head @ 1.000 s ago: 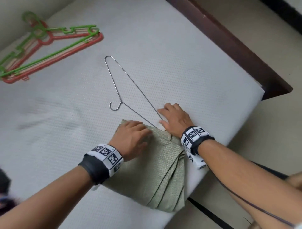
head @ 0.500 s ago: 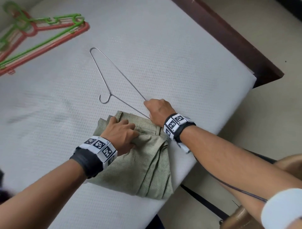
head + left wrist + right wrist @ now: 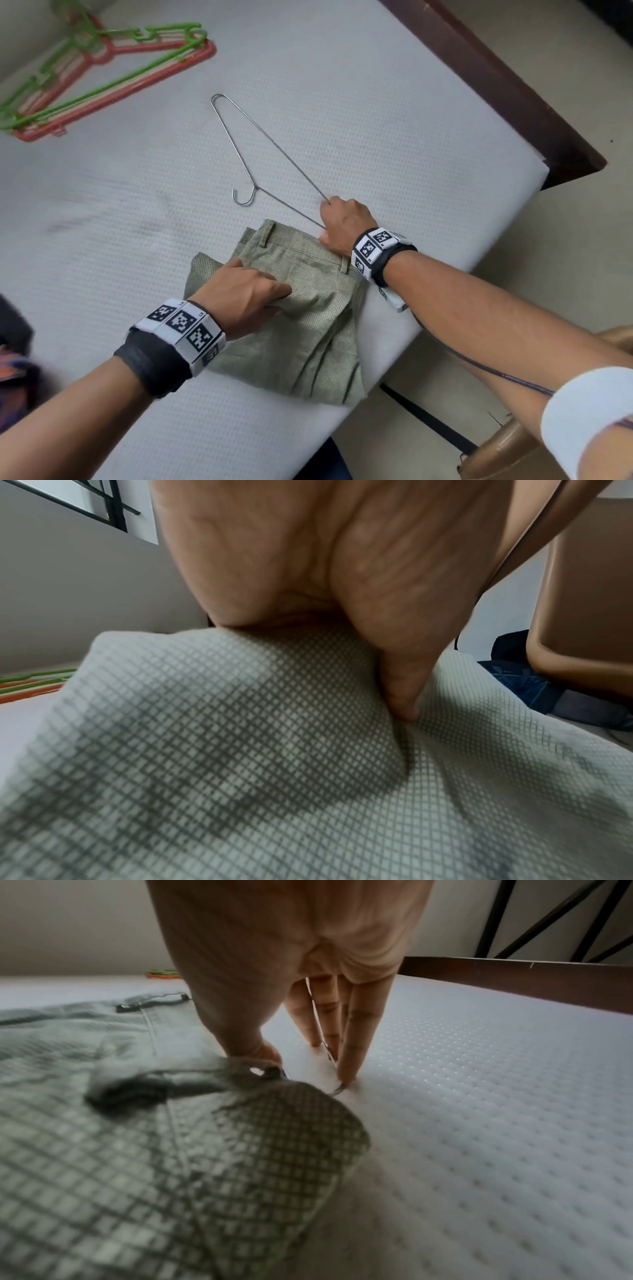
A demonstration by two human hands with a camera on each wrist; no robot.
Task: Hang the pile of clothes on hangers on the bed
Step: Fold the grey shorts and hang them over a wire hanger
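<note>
My left hand [image 3: 245, 291] pinches the folded trousers [image 3: 301, 329] lying beneath it. My right hand [image 3: 344, 224], at their far right corner, pinches the wire hanger [image 3: 260, 144]

Left hand [image 3: 245, 294] palm-down, fingers curled; right hand [image 3: 346, 222] fingers extended down.

dark wooden bed frame [image 3: 507, 102] seen along mattress edge | beige floor [image 3: 582, 240] beside it | black strap [image 3: 428, 418] laid on floor | dark window bars [image 3: 548, 920] seen behind

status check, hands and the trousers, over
Left hand grips folded green trousers. Right hand on wire hanger at the waistband. Nothing blocking.
</note>
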